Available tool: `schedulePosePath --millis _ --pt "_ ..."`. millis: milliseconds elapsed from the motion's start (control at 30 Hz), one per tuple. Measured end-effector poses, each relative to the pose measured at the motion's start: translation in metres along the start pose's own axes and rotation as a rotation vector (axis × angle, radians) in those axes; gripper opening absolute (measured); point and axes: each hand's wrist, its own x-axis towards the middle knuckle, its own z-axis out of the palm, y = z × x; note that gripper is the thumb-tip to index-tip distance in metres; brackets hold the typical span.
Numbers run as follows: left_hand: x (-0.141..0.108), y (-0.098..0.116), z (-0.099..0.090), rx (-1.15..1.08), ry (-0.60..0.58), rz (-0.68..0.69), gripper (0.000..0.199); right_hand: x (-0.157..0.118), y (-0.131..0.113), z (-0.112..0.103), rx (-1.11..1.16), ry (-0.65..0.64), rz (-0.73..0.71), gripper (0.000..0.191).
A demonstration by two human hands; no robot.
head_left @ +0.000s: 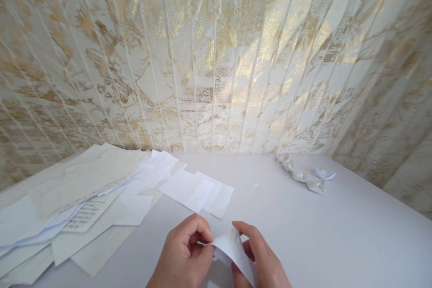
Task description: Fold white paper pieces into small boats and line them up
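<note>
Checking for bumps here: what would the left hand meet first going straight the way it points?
Past the paper pinched in the left hand, probably the right hand, just opposite; exact depth is hard to judge.

Below the left hand [185,252] and right hand [263,256] spreads a smooth white tabletop [344,234], its far edge running across well beyond them. Past that edge rises a pale curtain-like covering [189,99], creased in vertical lines and printed with gold and brown scenery. Ahead of the right hand and higher up, the gold catches a bright sheen; farther to that hand's right, the covering angles round beside the tabletop's slanting edge and turns greyer, in shade
</note>
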Motion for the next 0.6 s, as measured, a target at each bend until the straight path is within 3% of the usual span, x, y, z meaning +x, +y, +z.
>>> schedulePosePath --millis 100,233,367,467,533,600 --pt "0.0 -0.006 0.005 -0.169 -0.056 -0.186 0.016 0.005 0.0 -0.006 0.083 0.028 0.005 0.048" --pt "-0.006 -0.012 0.011 -0.129 -0.126 -0.251 0.031 0.008 0.001 -0.011 0.145 0.093 -0.033 0.049" --pt "-0.012 -0.018 0.011 0.06 -0.259 -0.228 0.04 0.009 0.001 -0.012 0.174 0.06 -0.115 0.04" --pt "-0.011 -0.019 0.008 0.16 -0.375 -0.194 0.025 0.008 0.003 -0.01 0.182 0.019 -0.236 0.027" --pt "-0.01 -0.017 0.006 0.225 -0.357 -0.153 0.022 0.007 0.006 -0.008 0.16 -0.016 -0.283 0.023" --pt "-0.01 -0.013 0.005 0.294 -0.255 -0.071 0.026 0.006 0.01 -0.007 0.121 -0.057 -0.298 0.022"
